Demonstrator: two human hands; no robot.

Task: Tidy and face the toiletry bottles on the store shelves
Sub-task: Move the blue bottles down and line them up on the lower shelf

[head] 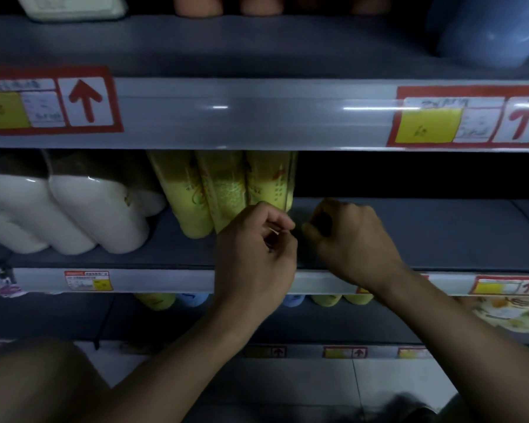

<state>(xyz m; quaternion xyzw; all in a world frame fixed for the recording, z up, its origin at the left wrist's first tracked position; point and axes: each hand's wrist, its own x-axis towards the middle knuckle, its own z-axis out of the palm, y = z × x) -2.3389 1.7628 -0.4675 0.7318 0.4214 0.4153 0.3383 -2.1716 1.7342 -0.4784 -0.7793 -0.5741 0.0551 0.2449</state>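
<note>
left hand [254, 251]: fingers curled, nothing visibly held, touching near yellow bottles [226, 190] | right hand [348, 239]: curled, contents unclear, just right | white bottles [74, 215]: far left, same middle shelf [409, 233]

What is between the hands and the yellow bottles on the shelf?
Nothing visible. The left hand is right up against the base of the yellow bottles, fingers curled. The right hand sits just beside them on the bare shelf, with only open shelf between it and the nearest bottle.
</note>
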